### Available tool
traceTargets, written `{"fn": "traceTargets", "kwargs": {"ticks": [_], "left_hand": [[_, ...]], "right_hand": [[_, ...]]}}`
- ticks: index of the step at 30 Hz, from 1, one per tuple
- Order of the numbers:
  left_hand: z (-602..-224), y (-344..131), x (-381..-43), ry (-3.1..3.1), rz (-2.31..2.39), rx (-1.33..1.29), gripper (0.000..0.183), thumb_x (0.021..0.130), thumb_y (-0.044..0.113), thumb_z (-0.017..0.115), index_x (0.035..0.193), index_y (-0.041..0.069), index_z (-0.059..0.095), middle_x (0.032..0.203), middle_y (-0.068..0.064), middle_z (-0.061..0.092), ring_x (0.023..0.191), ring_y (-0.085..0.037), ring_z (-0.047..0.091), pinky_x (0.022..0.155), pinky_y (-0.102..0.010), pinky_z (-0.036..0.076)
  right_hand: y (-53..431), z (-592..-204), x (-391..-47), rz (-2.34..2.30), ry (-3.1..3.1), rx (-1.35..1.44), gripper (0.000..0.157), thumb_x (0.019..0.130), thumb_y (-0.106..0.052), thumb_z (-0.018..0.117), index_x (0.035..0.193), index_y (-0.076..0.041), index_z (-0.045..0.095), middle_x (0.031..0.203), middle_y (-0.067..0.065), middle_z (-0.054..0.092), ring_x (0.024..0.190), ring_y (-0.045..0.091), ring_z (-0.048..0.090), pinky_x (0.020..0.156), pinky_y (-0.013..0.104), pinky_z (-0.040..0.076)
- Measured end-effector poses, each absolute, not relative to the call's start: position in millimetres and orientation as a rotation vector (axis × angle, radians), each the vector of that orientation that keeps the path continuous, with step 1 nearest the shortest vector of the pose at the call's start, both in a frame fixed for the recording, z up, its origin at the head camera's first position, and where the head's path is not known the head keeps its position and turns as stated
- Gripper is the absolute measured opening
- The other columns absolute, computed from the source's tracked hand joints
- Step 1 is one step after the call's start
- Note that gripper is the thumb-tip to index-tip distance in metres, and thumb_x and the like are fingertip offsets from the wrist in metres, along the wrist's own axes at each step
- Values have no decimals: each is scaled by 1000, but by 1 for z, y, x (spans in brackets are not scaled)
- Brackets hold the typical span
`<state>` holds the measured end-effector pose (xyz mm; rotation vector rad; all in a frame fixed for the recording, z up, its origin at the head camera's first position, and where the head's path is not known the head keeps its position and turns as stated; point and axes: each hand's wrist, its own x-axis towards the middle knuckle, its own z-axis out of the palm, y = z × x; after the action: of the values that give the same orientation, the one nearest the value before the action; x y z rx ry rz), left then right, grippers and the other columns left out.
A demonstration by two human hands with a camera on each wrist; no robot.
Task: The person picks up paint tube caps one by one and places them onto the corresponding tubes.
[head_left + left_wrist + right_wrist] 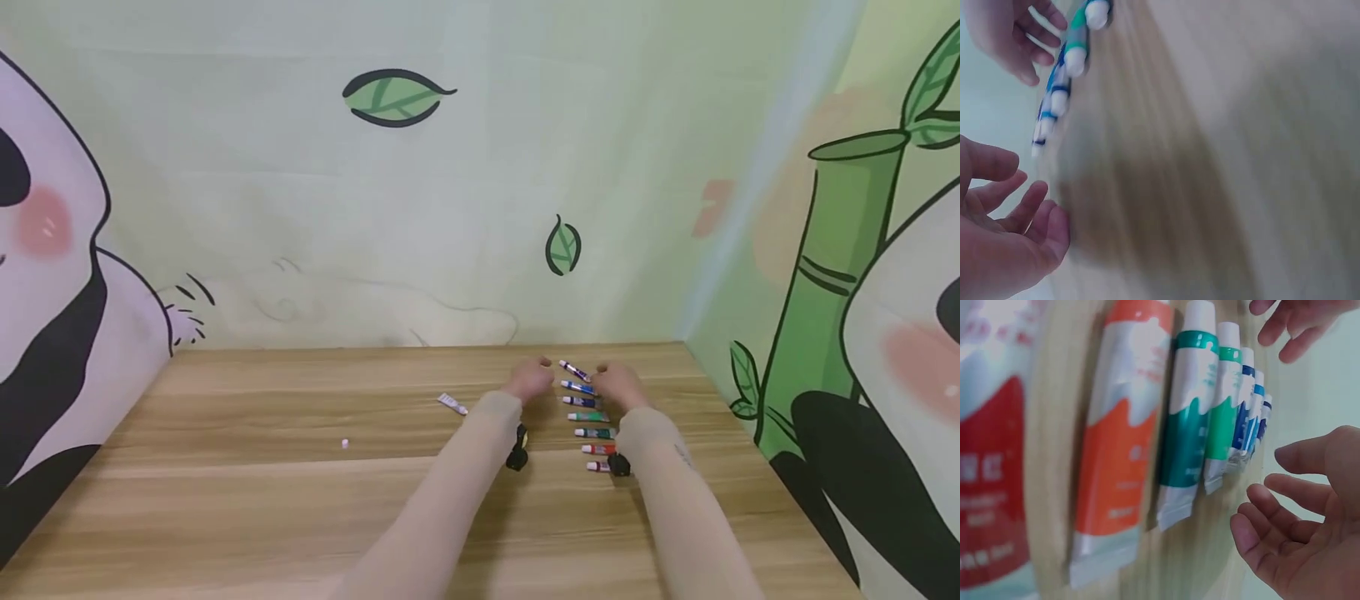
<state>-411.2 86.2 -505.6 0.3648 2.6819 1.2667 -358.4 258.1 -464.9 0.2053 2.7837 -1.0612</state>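
Observation:
Several paint tubes lie side by side in a column, their white caps toward the left. A purple-banded tube [574, 370] is farthest away, slanted; nearer ones include a blue tube [1252, 414], a light green tube [1222, 406], a dark green tube [1190, 419], an orange-red tube [1119, 437] and a dark red tube [991, 481]. My left hand [529, 379] hovers left of the far tubes, fingers loosely bent, holding nothing. Just right of the purple-banded tube is my right hand [621, 386], its fingers relaxed and empty in the right wrist view. My right forearm partly covers the nearest tubes.
A whitish tube [452, 404] lies apart, left of my left forearm. Farther left sits a small white cap [345, 443]. The wooden table [247, 508] ends at a printed wall cloth [262, 208] behind the tubes.

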Motion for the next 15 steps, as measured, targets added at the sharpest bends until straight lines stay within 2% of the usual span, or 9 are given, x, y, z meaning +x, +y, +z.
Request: {"fn": "traceTargets", "kwargs": {"ticks": [3, 5, 6, 10, 15], "left_hand": [[-525, 73, -443, 2668, 1311, 448, 44, 88, 14, 56, 130, 4, 64, 126, -8, 66, 97, -21, 60, 84, -32, 50], [-524, 60, -456, 2639, 1303, 456, 40, 89, 12, 56, 128, 5, 66, 127, -6, 66, 101, -20, 61, 88, -32, 50], [-513, 52, -453, 2634, 1279, 439, 40, 90, 9, 58, 129, 4, 65, 129, -8, 65, 108, -22, 61, 93, -35, 49], [-469, 15, -436, 2717, 1190, 415, 40, 91, 2, 51, 129, -4, 63, 132, -18, 63, 122, -32, 57, 101, -42, 46], [-433, -45, -420, 2793, 1160, 386, 42, 92, 4, 45, 131, -5, 61, 134, -20, 60, 124, -34, 56, 102, -43, 46]], "right_hand": [[256, -461, -360, -1057, 2813, 196, 47, 100, -13, 45, 142, 9, 47, 139, 29, 53, 119, 39, 53, 105, 54, 42], [253, -458, -361, -1027, 2849, 157, 46, 101, -14, 43, 141, 8, 49, 133, 28, 56, 112, 38, 56, 100, 52, 45], [251, -457, -362, -997, 2882, 121, 45, 101, -14, 43, 139, 9, 51, 130, 28, 58, 108, 37, 57, 96, 50, 47], [241, -450, -365, -901, 2975, -7, 42, 101, -16, 45, 133, 8, 57, 121, 25, 64, 95, 33, 60, 87, 47, 50], [226, -440, -370, -855, 3005, -132, 40, 101, -17, 47, 131, 7, 60, 128, 25, 63, 110, 38, 62, 94, 51, 50]]}}
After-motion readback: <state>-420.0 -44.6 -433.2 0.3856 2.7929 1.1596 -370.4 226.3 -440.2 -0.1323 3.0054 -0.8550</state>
